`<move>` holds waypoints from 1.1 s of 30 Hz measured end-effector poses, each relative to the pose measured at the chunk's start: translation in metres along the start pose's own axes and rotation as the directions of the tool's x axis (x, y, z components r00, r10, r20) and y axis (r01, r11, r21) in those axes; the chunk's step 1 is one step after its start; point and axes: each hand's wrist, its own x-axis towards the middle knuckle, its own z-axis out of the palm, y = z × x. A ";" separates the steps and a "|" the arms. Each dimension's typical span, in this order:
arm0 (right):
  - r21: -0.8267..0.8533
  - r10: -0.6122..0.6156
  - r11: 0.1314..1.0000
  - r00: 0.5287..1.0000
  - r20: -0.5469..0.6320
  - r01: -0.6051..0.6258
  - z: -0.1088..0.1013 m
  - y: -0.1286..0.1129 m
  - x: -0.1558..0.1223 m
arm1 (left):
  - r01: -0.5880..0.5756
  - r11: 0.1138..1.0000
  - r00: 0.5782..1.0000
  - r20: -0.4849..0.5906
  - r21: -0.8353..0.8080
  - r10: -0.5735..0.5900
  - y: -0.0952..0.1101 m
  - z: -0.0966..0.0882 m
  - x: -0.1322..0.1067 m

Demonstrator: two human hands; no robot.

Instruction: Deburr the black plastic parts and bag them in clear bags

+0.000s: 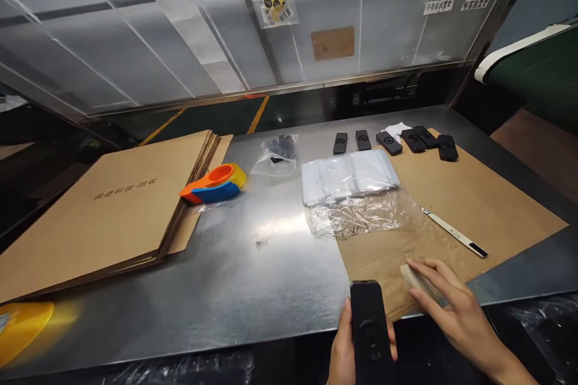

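My left hand [342,346] is wrapped round a black rectangular device [369,325] with a round button-like mark, held upright at the table's front edge. To its right, my right hand [456,307] pinches a small pale piece [413,280], blurred, perhaps a cloth or pad, just above the brown cardboard sheet [506,204]. On that sheet lies a white pen-shaped tool [454,231] marked A26. Several similar black devices [389,142] stand or lie along the back, some by a crumpled white piece [398,130].
A stack of flat cardboard [112,192] fills the left, with an orange and blue tape dispenser [217,183] at its edge. Clear plastic bags [352,177] lie mid-table, near a bagged black item [282,149]. A yellow tape roll [27,328] sits front left. A clear-pocketed panel [392,30] rises behind.
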 end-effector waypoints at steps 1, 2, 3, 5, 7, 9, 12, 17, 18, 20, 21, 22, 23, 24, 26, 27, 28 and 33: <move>0.069 -0.032 0.997 0.999 -0.009 0.033 -0.008 -0.012 -0.001 | 0.003 1.000 1.000 -0.016 -0.010 -0.003 -0.003 0.001 -0.001; 0.115 -0.092 0.989 0.996 -0.008 0.092 -0.014 -0.023 -0.002 | 0.002 1.000 1.000 -0.024 -0.017 -0.002 -0.005 0.003 -0.002; 0.138 -0.162 0.978 0.987 0.006 0.160 -0.019 -0.033 -0.003 | -0.006 1.000 1.000 -0.024 -0.022 0.006 -0.006 0.004 -0.003; 0.147 -0.286 0.950 0.957 0.049 0.277 -0.023 -0.046 -0.002 | -0.024 0.999 1.000 -0.015 -0.031 0.024 -0.007 0.009 -0.006; 0.131 -0.344 0.935 0.935 0.090 0.331 -0.021 -0.050 -0.002 | -0.023 0.999 0.999 -0.028 -0.033 0.022 -0.008 0.012 -0.010; 0.105 -0.362 0.931 0.925 0.118 0.351 -0.017 -0.048 -0.005 | 0.003 1.000 0.998 -0.062 -0.026 -0.005 -0.008 0.014 -0.013; 0.089 -0.360 0.933 0.917 0.170 0.350 -0.012 -0.040 -0.011 | 0.067 0.997 0.990 -0.125 -0.048 -0.072 -0.011 0.015 -0.016; 0.104 -0.360 0.933 0.908 0.214 0.346 -0.011 -0.034 -0.016 | 0.178 0.977 0.957 -0.208 -0.122 -0.200 -0.015 0.012 -0.017; 0.105 -0.359 0.933 0.907 0.220 0.344 -0.010 -0.034 -0.015 | 0.183 0.974 0.956 -0.206 -0.135 -0.208 -0.016 0.011 -0.016; 0.103 -0.353 0.935 0.908 0.226 0.338 -0.009 -0.035 -0.013 | 0.178 0.971 0.960 -0.188 -0.160 -0.207 -0.015 0.010 -0.015; 0.103 -0.350 0.936 0.910 0.220 0.335 -0.008 -0.035 -0.011 | 0.168 0.971 0.965 -0.175 -0.171 -0.198 -0.014 0.010 -0.014; 0.108 -0.350 0.936 0.914 0.207 0.334 -0.007 -0.036 -0.010 | 0.167 0.969 0.968 -0.157 -0.182 -0.196 -0.013 0.010 -0.013; 0.118 -0.349 0.936 0.918 0.189 0.332 -0.005 -0.037 -0.008 | 0.170 0.966 0.970 -0.139 -0.195 -0.199 -0.011 0.010 -0.012; 0.129 -0.344 0.937 0.923 0.170 0.325 -0.004 -0.038 -0.006 | 0.178 0.962 0.971 -0.121 -0.209 -0.206 -0.009 0.011 -0.011; 0.154 -0.323 0.941 0.936 0.143 0.301 -0.002 -0.039 -0.003 | 0.200 0.950 0.969 -0.097 -0.241 -0.229 -0.004 0.014 -0.008; 0.162 -0.305 0.946 0.942 0.139 0.282 -0.001 -0.040 -0.001 | 0.206 0.945 0.967 -0.094 -0.252 -0.236 -0.002 0.015 -0.007; 0.166 -0.287 0.950 0.948 0.139 0.263 0.000 -0.040 0.001 | 0.208 0.943 0.966 -0.098 -0.260 -0.240 0.001 0.016 -0.006; 0.160 -0.291 0.950 0.945 0.147 0.268 0.001 -0.041 0.008 | 0.155 0.957 0.970 -0.144 -0.247 -0.194 0.007 0.019 -0.004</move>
